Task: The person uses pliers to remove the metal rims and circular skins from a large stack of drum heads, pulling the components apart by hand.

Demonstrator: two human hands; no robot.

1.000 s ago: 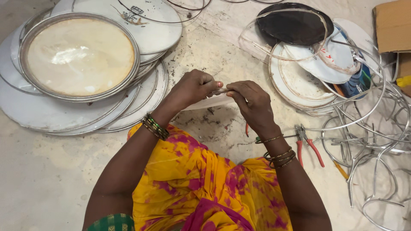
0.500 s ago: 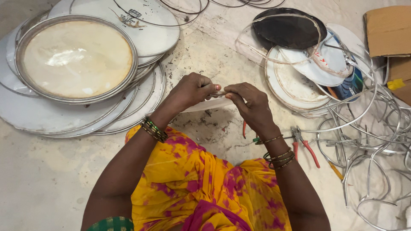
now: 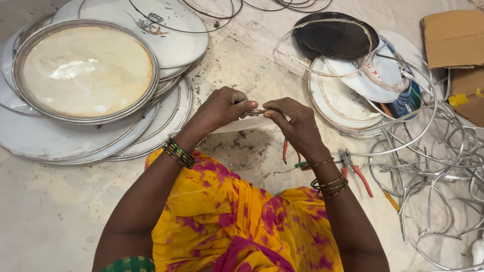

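My left hand (image 3: 222, 108) and my right hand (image 3: 295, 121) meet above my lap, both pinching a small thin metal piece (image 3: 254, 112) between fingertips. A white sheet (image 3: 237, 125) lies just beneath the hands, partly hidden by them. Bangles circle both wrists. My yellow and pink garment (image 3: 227, 216) fills the lower middle of the view.
A stack of round white drum skins with a metal-rimmed one (image 3: 85, 70) on top lies at left. More skins and a black disc (image 3: 335, 35) sit at upper right. Red-handled pliers (image 3: 355, 168) lie by my right wrist. Tangled metal hoops (image 3: 428, 151) and cardboard (image 3: 454, 40) fill the right.
Both hands stay together on the small piece; the fingers have shifted only slightly. The camera view has moved a little.
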